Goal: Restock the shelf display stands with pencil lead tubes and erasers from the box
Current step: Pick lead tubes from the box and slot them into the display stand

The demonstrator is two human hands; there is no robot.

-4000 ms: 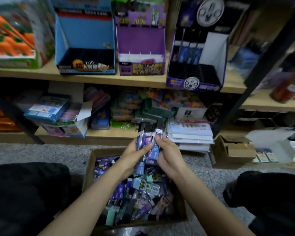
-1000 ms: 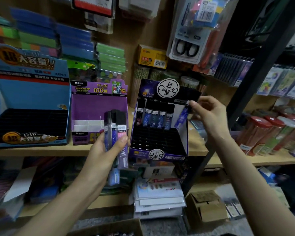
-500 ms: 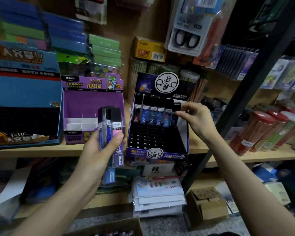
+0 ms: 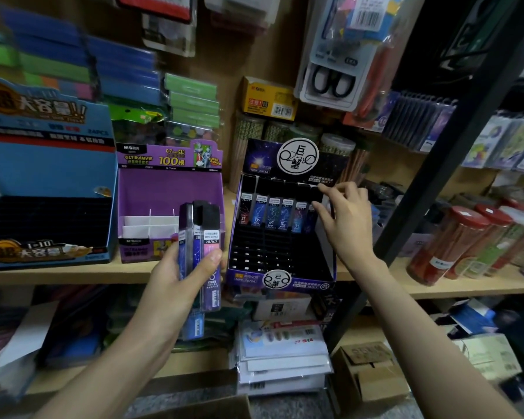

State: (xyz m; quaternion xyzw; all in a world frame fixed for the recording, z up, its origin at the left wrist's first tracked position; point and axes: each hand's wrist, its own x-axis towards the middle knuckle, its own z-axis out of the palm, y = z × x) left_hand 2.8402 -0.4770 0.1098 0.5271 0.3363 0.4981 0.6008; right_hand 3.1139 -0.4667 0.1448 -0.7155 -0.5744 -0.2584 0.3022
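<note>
Lead tubes (image 4: 199,237) upright, caps up, clasped in left fingers (image 4: 213,259); right fingers (image 4: 341,192) pinch end tube (image 4: 311,215) in stand (image 4: 246,279).

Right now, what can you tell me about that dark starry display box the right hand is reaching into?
The display stand is dark purple-and-black printed cardboard with a starry header and round white logos on header and front lip. It stands on the wooden shelf, beside a purple stand. Its black slotted tray is mostly unfilled; only the back row holds lead tubes, upright. The right hand pinches the rightmost one.
</note>
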